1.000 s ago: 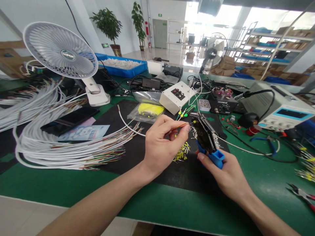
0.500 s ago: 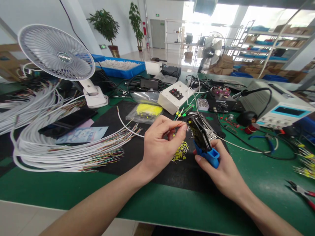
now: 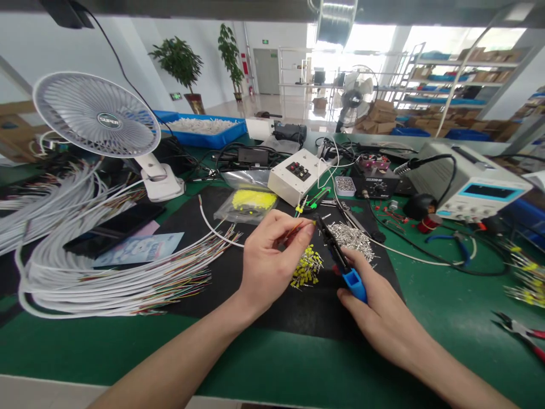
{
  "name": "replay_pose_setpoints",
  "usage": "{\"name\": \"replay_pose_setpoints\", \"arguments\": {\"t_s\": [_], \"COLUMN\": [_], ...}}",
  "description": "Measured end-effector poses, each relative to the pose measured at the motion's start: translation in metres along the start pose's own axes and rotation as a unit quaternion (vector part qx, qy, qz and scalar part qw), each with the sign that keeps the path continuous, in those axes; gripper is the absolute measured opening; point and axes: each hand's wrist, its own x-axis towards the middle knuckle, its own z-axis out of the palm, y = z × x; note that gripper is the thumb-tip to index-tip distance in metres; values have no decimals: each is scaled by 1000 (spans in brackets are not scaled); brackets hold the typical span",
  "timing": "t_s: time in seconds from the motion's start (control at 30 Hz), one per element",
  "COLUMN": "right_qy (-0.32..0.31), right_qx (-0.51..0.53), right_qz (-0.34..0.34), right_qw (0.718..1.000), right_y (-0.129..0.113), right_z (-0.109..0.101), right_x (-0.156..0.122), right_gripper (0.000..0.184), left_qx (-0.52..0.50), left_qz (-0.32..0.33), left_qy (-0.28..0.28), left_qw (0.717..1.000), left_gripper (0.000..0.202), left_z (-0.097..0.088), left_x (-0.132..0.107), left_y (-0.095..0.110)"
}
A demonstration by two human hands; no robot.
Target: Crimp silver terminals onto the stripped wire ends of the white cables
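Note:
My left hand [image 3: 270, 258] pinches a thin coloured wire [image 3: 301, 226] between thumb and fingers, its tip pointing right. My right hand [image 3: 377, 304] grips a black tool with blue handles [image 3: 340, 262], whose jaws meet the wire tip. Under the hands lies a black mat [image 3: 238, 267] with a heap of small yellow parts [image 3: 305, 270] and a pile of silver metal pins [image 3: 353, 236].
White cable bundles with coloured ends [image 3: 106, 267] lie at the left beside a white desk fan [image 3: 102, 125]. Behind are a bag of yellow parts [image 3: 251, 201], a white switch box [image 3: 293, 176], a soldering station [image 3: 381, 182] and a power supply [image 3: 472, 184]. Red-handled cutters [image 3: 522, 332] rest far right.
The view has tilted up a little. My right hand turned the tool narrower and lower, and its jaws now sit at the wire tip. My left hand keeps its pinch.

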Motion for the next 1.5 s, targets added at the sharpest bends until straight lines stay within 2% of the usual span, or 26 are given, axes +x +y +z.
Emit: {"name": "replay_pose_setpoints", "arguments": {"t_s": [0.17, 0.27, 0.5, 0.83, 1.17, 1.5], "right_qy": [107, 132, 188, 215, 201, 191], "right_qx": [-119, -161, -219, -242, -249, -238], "right_qz": [-57, -69, -122, -164, -152, -143], "right_qw": [986, 976, 950, 932, 935, 941], "right_y": [9, 12, 22, 33, 29, 31], "right_z": [-10, -14, -18, -17, -15, -13], "right_x": [8, 12, 20, 23, 23, 25], "right_gripper": [75, 76, 75, 71, 62, 62], "left_qx": [-30, -33, -46, -47, -49, -46], "left_qz": [42, 54, 22, 32, 34, 51], "left_qy": [-6, -9, -7, -11, -5, 1], "left_qw": [999, 998, 999, 998, 998, 998], "left_gripper": [9, 11, 8, 12, 13, 16], "left_z": [0, 0, 1, 0, 0, -1], "left_x": [-3, -4, -5, -6, -7, -8], "left_y": [0, 0, -3, -2, -2, 1]}}
